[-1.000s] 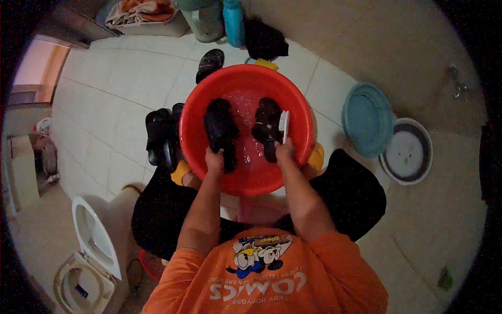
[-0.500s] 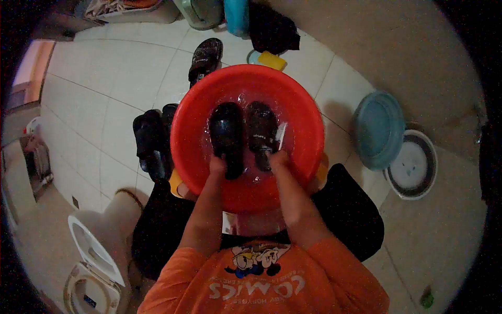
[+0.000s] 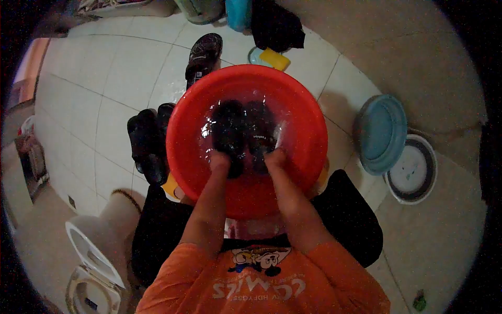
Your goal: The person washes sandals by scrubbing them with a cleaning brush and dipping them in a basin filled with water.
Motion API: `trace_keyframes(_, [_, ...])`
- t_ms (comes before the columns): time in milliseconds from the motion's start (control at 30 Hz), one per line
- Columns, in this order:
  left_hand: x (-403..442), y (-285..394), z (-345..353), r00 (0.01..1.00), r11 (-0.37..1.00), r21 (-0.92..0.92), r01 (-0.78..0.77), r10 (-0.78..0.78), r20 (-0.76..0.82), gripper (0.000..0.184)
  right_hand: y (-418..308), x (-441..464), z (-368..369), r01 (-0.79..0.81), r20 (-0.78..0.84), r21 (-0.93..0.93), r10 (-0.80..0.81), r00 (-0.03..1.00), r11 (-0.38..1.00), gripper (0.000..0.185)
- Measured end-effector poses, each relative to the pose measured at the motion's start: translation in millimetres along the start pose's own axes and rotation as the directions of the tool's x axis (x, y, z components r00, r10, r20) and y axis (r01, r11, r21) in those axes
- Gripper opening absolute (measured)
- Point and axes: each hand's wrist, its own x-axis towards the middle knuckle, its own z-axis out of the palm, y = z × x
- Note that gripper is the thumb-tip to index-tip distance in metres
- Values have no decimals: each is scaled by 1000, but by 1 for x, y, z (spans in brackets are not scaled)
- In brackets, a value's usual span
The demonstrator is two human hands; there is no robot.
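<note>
Two black slippers lie side by side in the water of a round red basin (image 3: 251, 201). My left hand (image 3: 220, 159) is closed on the heel end of the left slipper (image 3: 228, 125). Closed on the heel end of the right slipper (image 3: 260, 133) is my right hand (image 3: 275, 157), which also has a white brush (image 3: 279, 137) along the slipper's right side. The brush looks blurred under the water. My fingertips are mostly hidden by the slippers and the water.
More black slippers (image 3: 144, 138) stand left of the basin, and another (image 3: 205, 55) beyond it. A yellow sponge (image 3: 275, 59) and a black cloth (image 3: 277, 29) lie behind. Blue (image 3: 383, 135) and white-grey basins (image 3: 411, 170) lean at the right. A toilet (image 3: 97, 256) is lower left.
Both hands have pushed the slippers and brush lower into the basin, and water now covers more of them. The view has shifted, with the basin looking larger.
</note>
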Motion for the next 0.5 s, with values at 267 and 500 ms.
trace_keyframes(267, [37,-66,20,842,630,-681,-374,538,35,47,37,8,-7,-233,447,720,-179,876,654,43])
trace_keyframes(500, [-82,-4,-74,891,750,-529,-397,453,-28,40,15,-47,-46,-316,423,819,-132,896,480,35])
